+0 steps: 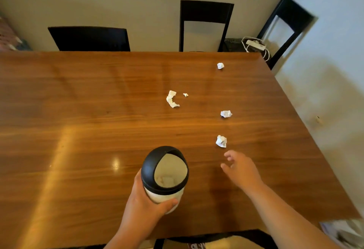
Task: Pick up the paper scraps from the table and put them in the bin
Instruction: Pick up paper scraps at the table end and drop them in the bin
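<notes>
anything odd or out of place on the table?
Only the litter: five paper scraps on the wooden table, right of centre. Crumpled balls at, a torn curled strip, a tiny bit. The bin sits upright, held by the left hand.

Head-high view, down over table point(98, 110)

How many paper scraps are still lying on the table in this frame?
5. One crumpled scrap just beyond the right hand, one farther out, one near the far edge, a long curled strip mid-table, and a tiny bit beside it. None look hidden.
</notes>
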The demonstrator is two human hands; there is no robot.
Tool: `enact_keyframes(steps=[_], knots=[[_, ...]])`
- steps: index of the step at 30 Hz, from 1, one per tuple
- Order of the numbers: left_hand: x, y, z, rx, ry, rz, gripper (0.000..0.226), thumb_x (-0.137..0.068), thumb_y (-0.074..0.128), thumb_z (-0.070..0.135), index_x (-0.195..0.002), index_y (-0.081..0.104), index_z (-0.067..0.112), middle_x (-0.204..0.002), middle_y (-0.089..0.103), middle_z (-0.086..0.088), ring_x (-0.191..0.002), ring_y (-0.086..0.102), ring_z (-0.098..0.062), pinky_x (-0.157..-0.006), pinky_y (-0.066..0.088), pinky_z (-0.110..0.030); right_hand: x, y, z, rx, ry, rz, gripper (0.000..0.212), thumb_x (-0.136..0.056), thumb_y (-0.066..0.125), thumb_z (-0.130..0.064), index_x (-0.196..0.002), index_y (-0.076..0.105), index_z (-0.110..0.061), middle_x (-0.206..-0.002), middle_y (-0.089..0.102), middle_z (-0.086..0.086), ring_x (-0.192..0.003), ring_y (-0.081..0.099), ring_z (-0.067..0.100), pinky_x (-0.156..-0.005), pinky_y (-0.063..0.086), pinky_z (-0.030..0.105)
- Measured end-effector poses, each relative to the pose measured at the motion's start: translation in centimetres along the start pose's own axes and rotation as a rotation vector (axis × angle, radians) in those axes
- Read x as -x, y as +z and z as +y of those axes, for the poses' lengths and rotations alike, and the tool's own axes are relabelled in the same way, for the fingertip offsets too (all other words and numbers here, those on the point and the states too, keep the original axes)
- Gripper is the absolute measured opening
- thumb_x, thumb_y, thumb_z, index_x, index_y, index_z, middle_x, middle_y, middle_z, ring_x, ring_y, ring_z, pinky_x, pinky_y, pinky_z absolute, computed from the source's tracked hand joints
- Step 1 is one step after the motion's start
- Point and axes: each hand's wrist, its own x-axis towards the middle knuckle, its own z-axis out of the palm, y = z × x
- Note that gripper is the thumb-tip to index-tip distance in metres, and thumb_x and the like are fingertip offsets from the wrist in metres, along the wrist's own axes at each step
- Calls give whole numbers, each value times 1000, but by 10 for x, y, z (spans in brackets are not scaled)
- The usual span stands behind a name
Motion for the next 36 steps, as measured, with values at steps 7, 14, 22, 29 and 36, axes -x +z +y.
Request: enact_keyframes(steps=[7, 14, 22, 29, 36], knots=[[-27, 56, 16, -56, 1, 103, 111, -35, 97, 58, -111, 22, 87, -120, 53, 44, -104, 46, 33, -75, 41, -7, -84, 13, 15, 152, -143, 48, 60, -85, 66, -32, -140, 41, -29, -140, 42, 0, -125, 46, 23, -89, 52, 36], [-37, 86, 27, -32, -21, 149, 109, -33, 96, 64, -114, 26, 84, -119, 51, 47, -109, 51, 22, -83, 47, -18, -106, 28, 28, 161, -208, -26, 36, -88, 63, -29, -123, 55, -26, -121, 54, 0, -108, 54, 19, -80, 50, 30], [-18, 75, 24, -58, -16, 159, 109, -29, 88, 80, -118, 25, 81, -122, 49, 46, -110, 51, 22, -83, 47, -18, -46, -25, 5, -338, -198, 30, 27, -83, 72, -38, -107, 61, -33, -93, 63, -19, -88, 61, 1, -66, 44, 14], [12, 54, 18, -15, -10, 142, 110, -40, 94, 60, -125, 27, 74, -121, 58, 33, -112, 55, 13, -86, 47, -20, 73, -107, -69, -765, -527, 490, 34, -84, 65, -44, -115, 58, -35, -102, 63, -28, -89, 64, 1, -64, 52, 6], [47, 25, 30, 26, 58, 125, 101, -39, 87, 80, -119, 27, 79, -118, 58, 41, -104, 56, 21, -69, 50, -4, 130, -30, -110, -177, -662, 115, 68, -74, 64, -64, -134, 49, -36, -121, 40, -32, -120, 40, -6, -104, 40, 27]])
